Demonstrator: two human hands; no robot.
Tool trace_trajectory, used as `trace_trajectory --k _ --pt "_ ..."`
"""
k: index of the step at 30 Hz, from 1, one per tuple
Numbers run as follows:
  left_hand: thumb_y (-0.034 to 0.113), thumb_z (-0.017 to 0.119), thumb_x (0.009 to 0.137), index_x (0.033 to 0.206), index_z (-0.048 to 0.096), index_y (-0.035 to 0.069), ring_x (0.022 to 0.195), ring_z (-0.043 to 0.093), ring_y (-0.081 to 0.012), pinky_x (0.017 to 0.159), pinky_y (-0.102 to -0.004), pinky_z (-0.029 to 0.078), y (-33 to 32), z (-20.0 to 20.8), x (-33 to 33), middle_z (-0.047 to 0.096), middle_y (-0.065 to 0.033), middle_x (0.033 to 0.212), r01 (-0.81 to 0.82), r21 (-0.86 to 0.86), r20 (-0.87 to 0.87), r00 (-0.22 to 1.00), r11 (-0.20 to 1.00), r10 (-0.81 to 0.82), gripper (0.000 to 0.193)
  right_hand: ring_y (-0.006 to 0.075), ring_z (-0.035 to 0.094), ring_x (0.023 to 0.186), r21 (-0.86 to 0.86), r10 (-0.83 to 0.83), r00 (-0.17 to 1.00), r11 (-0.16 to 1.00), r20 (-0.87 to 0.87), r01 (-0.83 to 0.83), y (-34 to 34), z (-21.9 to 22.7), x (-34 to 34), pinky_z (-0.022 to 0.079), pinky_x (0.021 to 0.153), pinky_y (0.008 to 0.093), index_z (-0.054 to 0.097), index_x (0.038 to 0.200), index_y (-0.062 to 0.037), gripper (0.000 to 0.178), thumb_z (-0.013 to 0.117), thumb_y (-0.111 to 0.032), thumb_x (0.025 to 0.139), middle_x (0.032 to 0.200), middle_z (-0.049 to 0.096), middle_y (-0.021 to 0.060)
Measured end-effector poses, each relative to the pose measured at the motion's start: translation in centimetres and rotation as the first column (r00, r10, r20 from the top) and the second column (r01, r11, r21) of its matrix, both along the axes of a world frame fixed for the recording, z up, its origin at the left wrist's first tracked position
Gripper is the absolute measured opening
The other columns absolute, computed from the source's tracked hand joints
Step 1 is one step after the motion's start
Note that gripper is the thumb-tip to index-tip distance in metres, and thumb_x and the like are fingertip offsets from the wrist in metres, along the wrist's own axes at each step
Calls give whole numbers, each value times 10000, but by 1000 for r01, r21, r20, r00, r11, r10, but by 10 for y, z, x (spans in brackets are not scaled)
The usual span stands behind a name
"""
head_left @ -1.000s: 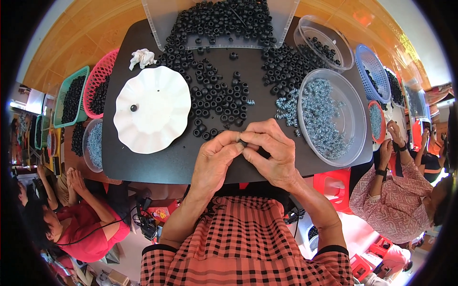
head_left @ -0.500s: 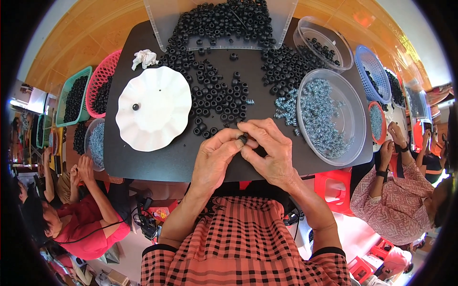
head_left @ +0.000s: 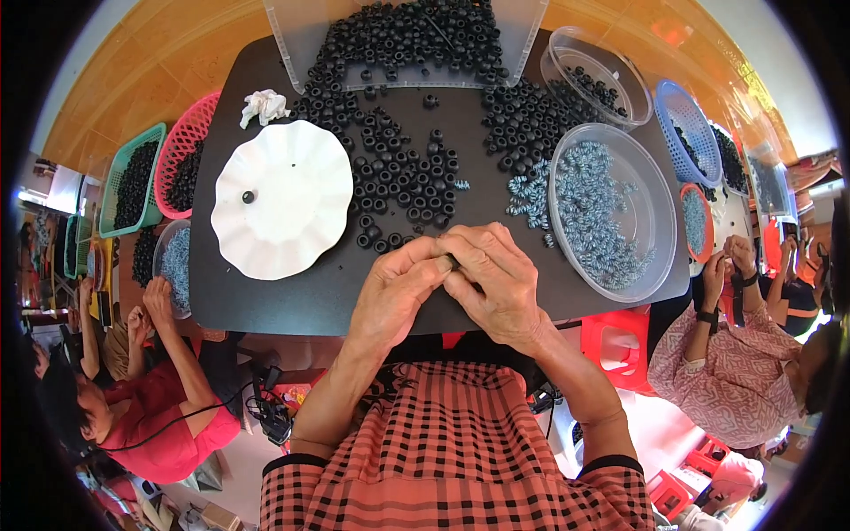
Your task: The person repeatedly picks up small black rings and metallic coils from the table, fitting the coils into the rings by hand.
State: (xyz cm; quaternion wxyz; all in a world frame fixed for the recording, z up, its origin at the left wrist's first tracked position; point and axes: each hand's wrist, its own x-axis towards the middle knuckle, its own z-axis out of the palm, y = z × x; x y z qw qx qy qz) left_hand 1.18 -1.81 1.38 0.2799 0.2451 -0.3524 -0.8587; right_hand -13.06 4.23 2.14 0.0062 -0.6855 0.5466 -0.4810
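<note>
Just over the table's near edge, my left hand (head_left: 400,288) and my right hand (head_left: 498,281) meet fingertip to fingertip. Both are closed on one small black hollow bead-like piece (head_left: 454,263), mostly hidden by the fingers. Whether a spring sits inside it cannot be seen. Beyond my hands lie many loose black pieces (head_left: 398,179) of the same round, holed kind. One small spring (head_left: 462,185) rests by their right side. Left of my hands, a white scalloped plate (head_left: 297,234) carries a single black piece (head_left: 248,196).
A clear round tub (head_left: 653,199) of bluish springs (head_left: 593,217) stands at right, with springs spilled beside it. Behind it is another clear tub (head_left: 620,62). A large clear bin (head_left: 297,53) lies at the back, spilling black pieces. Crumpled tissue (head_left: 264,107) lies back left. Co-workers sit both sides.
My fingers have closed further over the black piece, which shows less than before. The right fingers have shifted slightly toward the left hand.
</note>
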Motion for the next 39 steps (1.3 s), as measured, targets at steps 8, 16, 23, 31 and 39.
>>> trace_trajectory --k 8,16,23,31,39 --pt "90 490 957 1068 610 -29 878 567 -65 791 -196 455 1 -6 1 620 -23 957 -8 -84 -38 999 996 5 202 227 591 817 45 -36 999 998 30 34 0 5 1 512 687 316 655 1036 -3 387 708 67 659 971 640 109" --pt "115 446 980 1020 608 -50 879 604 -110 810 -241 463 23 1 2 650 -74 928 -240 -385 43 960 891 277 235 192 588 728 59 -29 982 998 186 18 5 7 -3 486 627 295 652 985 18 261 699 47 730 816 643 91" --pt "121 454 975 988 614 -40 841 592 -107 788 -241 458 26 -2 2 644 -64 878 -219 -587 116 930 779 349 228 190 548 610 -36 3 990 999 144 2 9 4 -3 450 560 301 649 918 18 205 702 39 721 713 603 75" --pt "156 466 973 982 616 -28 756 541 -70 694 -212 421 24 5 0 652 -47 842 -134 -640 202 921 757 333 237 216 535 582 -42 18 1000 999 16 -18 14 33 -14 435 534 322 642 887 -9 193 703 -3 704 688 562 88" --pt "149 442 966 951 613 -27 884 596 -152 868 -304 442 26 12 3 666 -94 813 -91 -642 261 908 762 328 245 233 563 584 -59 -371 924 928 -91 367 -62 74 -161 457 587 311 665 890 -3 134 663 -107 805 730 611 136"
